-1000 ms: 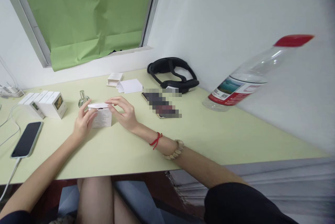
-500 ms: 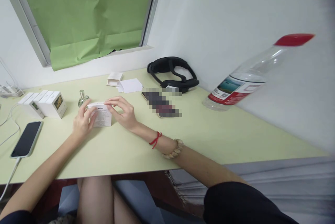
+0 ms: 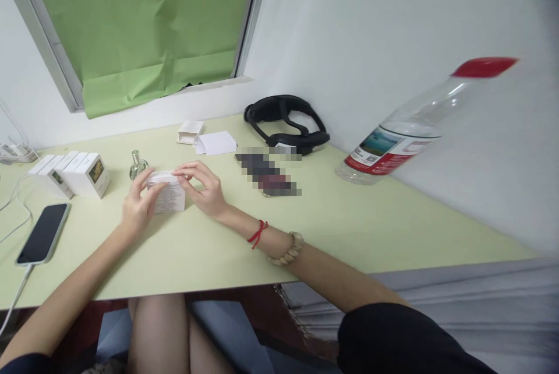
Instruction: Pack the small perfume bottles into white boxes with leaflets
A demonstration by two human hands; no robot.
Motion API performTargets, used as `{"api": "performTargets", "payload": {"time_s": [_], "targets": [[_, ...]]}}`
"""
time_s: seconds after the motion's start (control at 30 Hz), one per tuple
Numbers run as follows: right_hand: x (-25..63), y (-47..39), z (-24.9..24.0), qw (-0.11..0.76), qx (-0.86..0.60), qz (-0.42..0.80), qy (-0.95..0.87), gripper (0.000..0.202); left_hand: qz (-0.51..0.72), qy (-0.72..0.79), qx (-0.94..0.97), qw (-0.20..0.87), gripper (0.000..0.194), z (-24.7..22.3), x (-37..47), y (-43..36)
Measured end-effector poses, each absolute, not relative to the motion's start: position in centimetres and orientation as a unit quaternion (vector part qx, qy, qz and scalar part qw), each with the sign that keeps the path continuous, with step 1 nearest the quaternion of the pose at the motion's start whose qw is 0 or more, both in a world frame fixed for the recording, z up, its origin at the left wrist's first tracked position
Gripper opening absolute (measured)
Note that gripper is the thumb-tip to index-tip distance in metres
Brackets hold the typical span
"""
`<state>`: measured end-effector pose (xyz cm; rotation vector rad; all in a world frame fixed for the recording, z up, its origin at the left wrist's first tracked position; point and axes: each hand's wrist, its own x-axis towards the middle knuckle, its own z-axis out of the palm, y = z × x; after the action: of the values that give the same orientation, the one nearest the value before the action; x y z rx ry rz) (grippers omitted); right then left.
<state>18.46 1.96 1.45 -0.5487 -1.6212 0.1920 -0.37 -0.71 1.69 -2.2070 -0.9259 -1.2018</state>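
From my distant place, I see one printed white box (image 3: 171, 199) standing on the table (image 3: 349, 228), between the two hands and just beside one glass bottle (image 3: 137, 169). The left hand (image 3: 138, 204) has a narrow grip: its thumb and fingers hold the upper left corner of this box. The right hand (image 3: 207, 190) has its fingertips together at the upper right corner; whether they pinch it or only touch, I cannot tell.

For this handling of the top edge, I judge that the left hand should steady the box while the right fingertips press lightly and evenly, because thin card may bend. The base should rest flat on the table.

Now I count. Around the hands there are one phone (image 3: 42, 233), one small open box (image 3: 190, 133), one headset (image 3: 301, 140), one plastic bottle (image 3: 388, 150) with a red cap, and one pixelated object (image 3: 266, 175). The white cartons (image 3: 91, 184) at the left seem to be four, but they stand close together, so I am not certain. The white papers (image 3: 217, 144) overlap; perhaps they are two.
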Motion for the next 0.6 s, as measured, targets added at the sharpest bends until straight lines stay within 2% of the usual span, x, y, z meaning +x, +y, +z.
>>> {"api": "performTargets", "payload": {"time_s": [0.1,0.27,0.6], "targets": [[18.5,2.0,1.4,0.650,-0.234,0.075,-0.719,0.018,-0.435,-0.353,-0.803,0.202,0.019,2.1,0.0,-1.2],[18.5,1.7,1.4,0.645,-0.209,0.059,-0.733,0.020,-0.429,-0.374,-0.807,0.158,0.020,2.6,0.8,-1.9],[18.6,1.3,1.2,0.620,-0.182,0.079,-0.759,0.027,-0.425,-0.333,-0.819,0.193,0.018,2.3,0.6,-1.1]]}}
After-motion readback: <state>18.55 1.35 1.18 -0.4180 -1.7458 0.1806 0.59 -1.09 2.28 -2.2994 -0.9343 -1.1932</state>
